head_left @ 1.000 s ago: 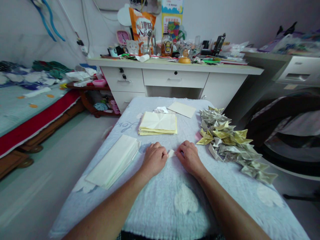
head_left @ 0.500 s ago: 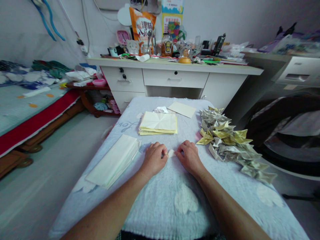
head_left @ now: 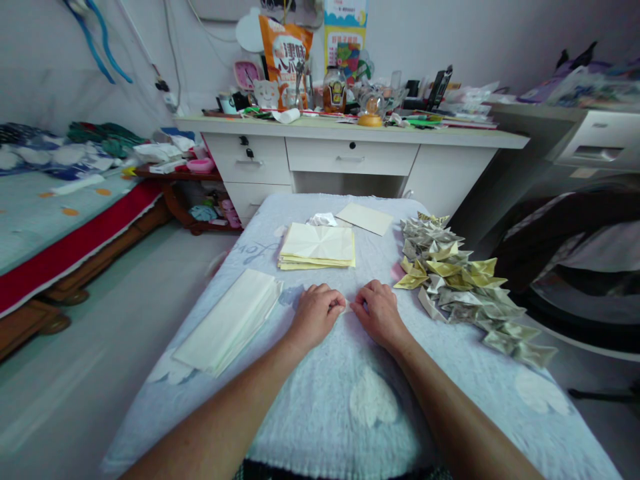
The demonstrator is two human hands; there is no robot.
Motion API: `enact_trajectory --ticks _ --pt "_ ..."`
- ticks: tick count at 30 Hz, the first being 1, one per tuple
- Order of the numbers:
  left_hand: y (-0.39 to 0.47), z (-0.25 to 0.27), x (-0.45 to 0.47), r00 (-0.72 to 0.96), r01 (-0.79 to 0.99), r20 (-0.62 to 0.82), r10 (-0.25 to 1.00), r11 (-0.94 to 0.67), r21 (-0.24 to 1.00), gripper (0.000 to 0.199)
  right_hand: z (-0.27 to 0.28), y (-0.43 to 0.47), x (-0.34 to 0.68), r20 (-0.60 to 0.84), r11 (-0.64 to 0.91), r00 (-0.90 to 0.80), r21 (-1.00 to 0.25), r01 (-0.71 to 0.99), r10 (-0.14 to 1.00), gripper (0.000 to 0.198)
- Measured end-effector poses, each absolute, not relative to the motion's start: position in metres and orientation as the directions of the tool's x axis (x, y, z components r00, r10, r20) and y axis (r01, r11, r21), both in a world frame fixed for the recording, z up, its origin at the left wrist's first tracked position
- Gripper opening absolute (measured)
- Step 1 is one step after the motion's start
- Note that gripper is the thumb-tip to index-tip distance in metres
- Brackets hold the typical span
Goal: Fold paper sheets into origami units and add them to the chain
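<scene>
The left hand (head_left: 319, 313) and right hand (head_left: 379, 311), nearly touching, pinch a mostly hidden paper slip (head_left: 349, 306) near the cloth-covered table's (head_left: 315, 417) middle, seemingly mid-fold; origami pieces (head_left: 463, 297) along its right edge look done; the creased paper stack (head_left: 317, 243) towards the far edge seems left.

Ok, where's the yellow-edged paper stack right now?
In the head view, the yellow-edged paper stack lies near the centre on the light-blue cloth, just beyond the left hand and nearer than the crumpled white wad.
</scene>
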State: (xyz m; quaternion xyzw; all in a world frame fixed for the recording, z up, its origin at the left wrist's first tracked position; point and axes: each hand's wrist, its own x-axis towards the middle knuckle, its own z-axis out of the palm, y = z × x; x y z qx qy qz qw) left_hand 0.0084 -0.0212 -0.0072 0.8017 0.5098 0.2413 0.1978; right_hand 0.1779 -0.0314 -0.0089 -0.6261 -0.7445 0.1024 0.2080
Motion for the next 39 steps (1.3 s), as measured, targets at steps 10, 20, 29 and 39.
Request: enact_trajectory --ticks 10,20,29,39 --pt "-0.0221 -0.0062 0.008 0.349 0.718 0.165 0.923 -0.376 0.585 0.013 -0.0086 -0.0335 0.176 0.174 0.16 -0.097 -0.397 0.904 0.98 0.007" --pt "-0.0212 -0.0065 0.0085 0.353 0.739 0.142 0.925 -0.368 0.564 0.013 -0.0078 -0.0377 0.1699 0.171 0.113 -0.064 -0.292 0.95 0.983 0.022" --pt "-0.0221 -0.0057 0.0087 0.341 0.742 0.132 0.931 -0.353 0.571 0.016 -0.0078 -0.0361 0.1719 0.135 0.115 -0.074 -0.327 0.938 0.988 0.028" --pt "-0.0244 -0.0092 0.0066 0.283 0.81 0.161 0.945 -0.326 0.488 0.024 -0.0067 -0.0407 0.1776 0.204 0.23 -0.164 -0.358 0.905 0.965 0.017"
